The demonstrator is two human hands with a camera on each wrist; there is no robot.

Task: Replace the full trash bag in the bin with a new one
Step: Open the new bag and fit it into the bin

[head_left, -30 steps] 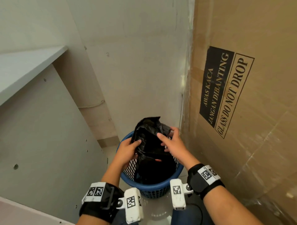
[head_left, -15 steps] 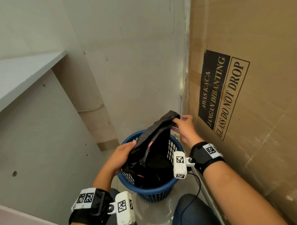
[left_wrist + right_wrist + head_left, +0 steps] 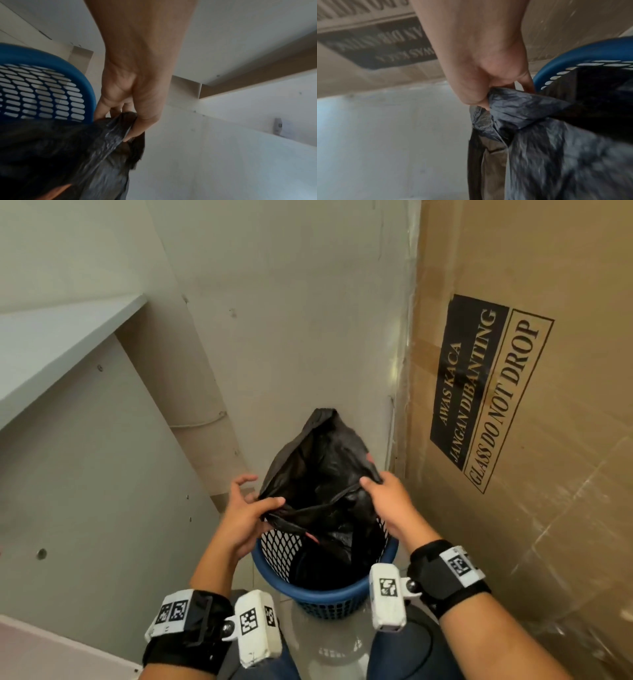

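Note:
A black trash bag (image 3: 322,474) stands up out of a blue mesh bin (image 3: 325,594) on the floor in the corner. My left hand (image 3: 246,508) pinches the bag's left edge between thumb and fingers, as the left wrist view shows, with the bag (image 3: 106,142) bunched under my left hand (image 3: 130,121). My right hand (image 3: 387,501) grips the right edge; in the right wrist view the crumpled bag (image 3: 513,108) is held in my right hand (image 3: 488,88). The bag's far flap rises above the rim. The bag's contents are hidden.
A tall cardboard box (image 3: 531,405) with a "glass do not drop" label stands close on the right of the bin. A white wall is behind, a white shelf panel (image 3: 85,474) on the left. My knees sit just in front of the bin.
My right hand has come down from the raised far edge to the bag's right side. My left hand has shifted up along the left edge. The bag's mouth now stands taller and wider.

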